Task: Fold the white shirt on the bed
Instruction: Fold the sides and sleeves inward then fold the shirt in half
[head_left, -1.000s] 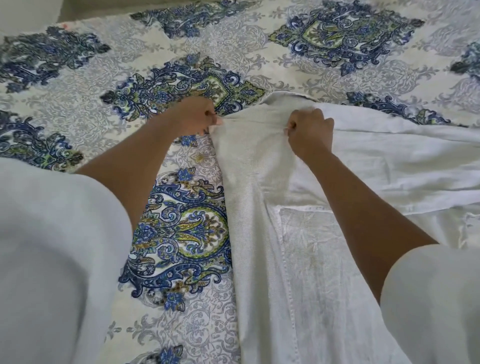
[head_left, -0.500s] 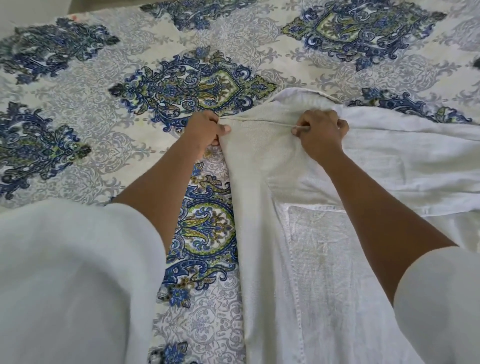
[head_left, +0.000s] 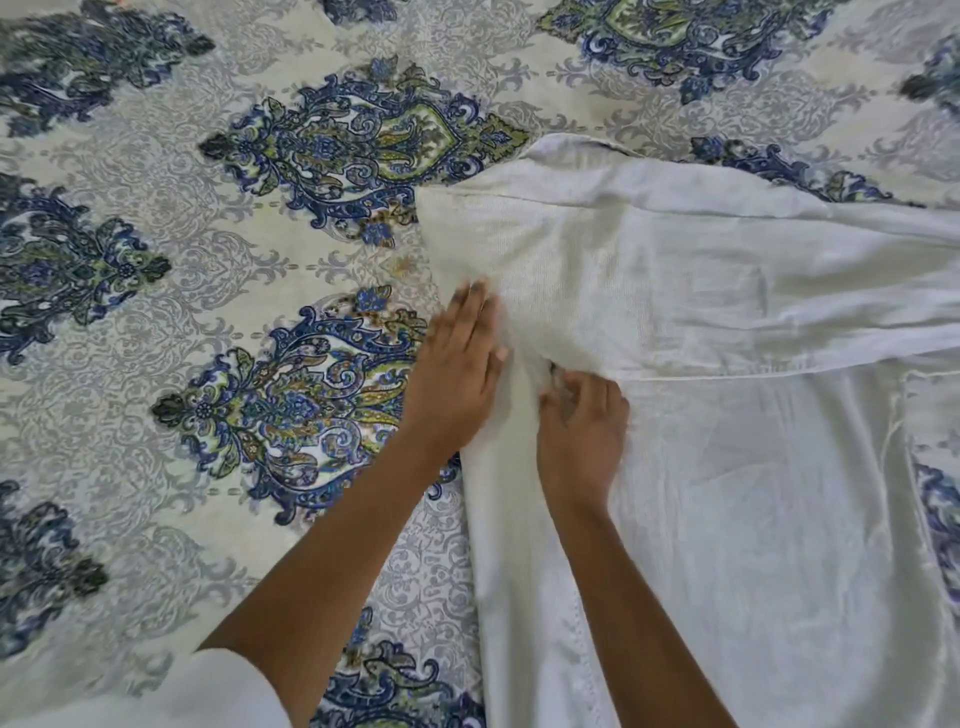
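The white shirt (head_left: 727, 441) lies spread on the bed, filling the right half of the view, with a sleeve folded across its upper part towards the right. My left hand (head_left: 457, 374) rests flat, fingers together, on the shirt's left edge. My right hand (head_left: 582, 426) sits just beside it on the shirt, fingers curled into a bunch of cloth near the fold line. The two hands nearly touch.
The bed is covered by a cream sheet (head_left: 208, 312) with blue and green ornate medallions, open to the left and beyond the shirt. A strip of sheet (head_left: 935, 509) shows at the shirt's right edge. My white sleeves are at the bottom.
Both hands let go of the shirt's top edge and moved down towards me, coming together on the left side of the shirt. The left hand went from pinching to flat.
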